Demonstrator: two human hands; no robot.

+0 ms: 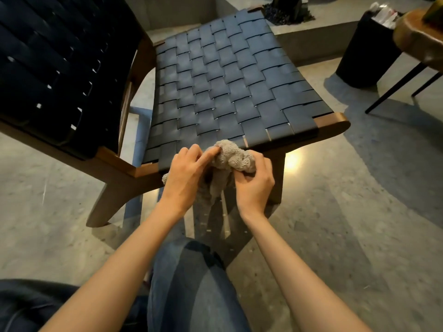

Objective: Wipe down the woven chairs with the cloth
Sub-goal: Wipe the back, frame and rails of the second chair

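Polished concrete floor below; both hands, left hand and right hand, pinched the bunched cloth just before the woven seat, which stretched away ahead.

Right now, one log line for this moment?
left hand: holds cloth | right hand: grips cloth | cloth: bunched, at front edge of woven seat | wiping: contact unclear

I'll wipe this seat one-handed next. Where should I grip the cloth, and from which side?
Probably the bunched top of the cloth, from above with the right hand, palm down: that wad is thick and sits by the woven seat, while a loose tail hangs below.
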